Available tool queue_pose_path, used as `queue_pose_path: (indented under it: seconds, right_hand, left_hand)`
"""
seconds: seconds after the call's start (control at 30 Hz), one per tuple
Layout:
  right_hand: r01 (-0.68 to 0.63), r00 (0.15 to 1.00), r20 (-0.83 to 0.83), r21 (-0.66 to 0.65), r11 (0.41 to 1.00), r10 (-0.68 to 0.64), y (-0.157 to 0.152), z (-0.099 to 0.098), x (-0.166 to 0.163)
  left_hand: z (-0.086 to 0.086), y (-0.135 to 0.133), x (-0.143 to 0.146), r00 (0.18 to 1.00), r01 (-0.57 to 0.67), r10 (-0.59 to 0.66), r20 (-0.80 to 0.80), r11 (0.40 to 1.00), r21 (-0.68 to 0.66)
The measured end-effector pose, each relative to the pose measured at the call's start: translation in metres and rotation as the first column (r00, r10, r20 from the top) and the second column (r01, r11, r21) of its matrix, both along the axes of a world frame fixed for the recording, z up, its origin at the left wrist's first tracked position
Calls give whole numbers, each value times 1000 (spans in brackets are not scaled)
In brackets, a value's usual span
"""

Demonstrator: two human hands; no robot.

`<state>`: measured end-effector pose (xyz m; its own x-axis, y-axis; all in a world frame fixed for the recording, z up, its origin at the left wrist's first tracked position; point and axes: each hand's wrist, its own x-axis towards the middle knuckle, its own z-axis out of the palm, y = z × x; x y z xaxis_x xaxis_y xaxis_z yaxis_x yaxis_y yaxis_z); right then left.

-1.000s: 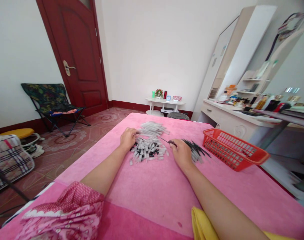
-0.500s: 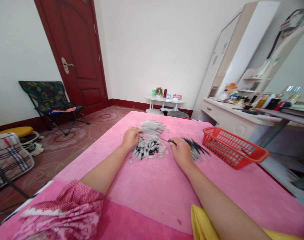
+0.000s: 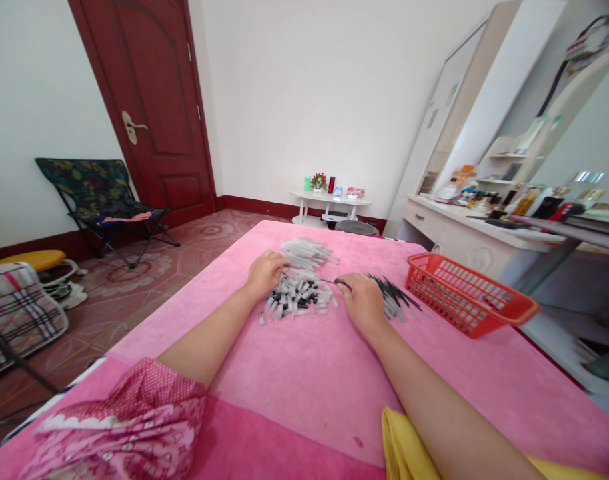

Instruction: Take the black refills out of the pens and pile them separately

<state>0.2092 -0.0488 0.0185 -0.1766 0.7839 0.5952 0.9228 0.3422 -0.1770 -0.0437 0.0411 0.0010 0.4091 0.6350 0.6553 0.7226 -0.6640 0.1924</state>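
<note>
On the pink cloth (image 3: 304, 373) lies a heap of small grey and black pen parts (image 3: 299, 297). Behind it sits a pile of grey tubes (image 3: 307, 252). My left hand (image 3: 265, 273) rests at the left edge of the heap with its fingers curled down into the parts; what they grip is hidden. My right hand (image 3: 360, 300) is closed in a pinch on a thin dark pen refill (image 3: 331, 282) that points left toward the heap. A bundle of black refills (image 3: 394, 297) lies just right of that hand.
A red plastic basket (image 3: 467, 297) stands at the right of the cloth. A white dresser (image 3: 464, 230) with bottles lines the right wall. A small white table (image 3: 329, 203), a folding chair (image 3: 101, 200) and a red door (image 3: 149, 100) stand beyond.
My left hand has slid a little right and farther, toward the grey tubes. My right hand with the refill has barely moved.
</note>
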Motion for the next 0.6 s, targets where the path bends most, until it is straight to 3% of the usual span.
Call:
queue_pose_path:
  seconds: [0.23,0.3,0.4,0.43,0.5,0.6]
  right_hand:
    - [-42,998,45,72,997,39,-4,13,-8]
    - [-2,1000,1,196,981,2,-10,22,-12]
    - [84,993,-114,405,911,-42,-20,34,-17]
    - [89,990,-139,432,898,-31,-22,37,-18]
    - [26,991,-127,401,916,28,-24,35,-22]
    - [-117,993,-9,179,977,120,-19,22,-29]
  left_hand:
    - [19,-20,28,964,228,-219,-152,973,44]
    - [21,-23,34,971,228,-224,-77,973,35]
    - [18,-18,37,962,144,-136,239,989,-19]
    - [17,-14,36,921,121,-90,380,991,-59]
    - [14,-7,32,761,131,-3,649,980,-149]
    - [11,1,27,448,230,122,886,942,-246]
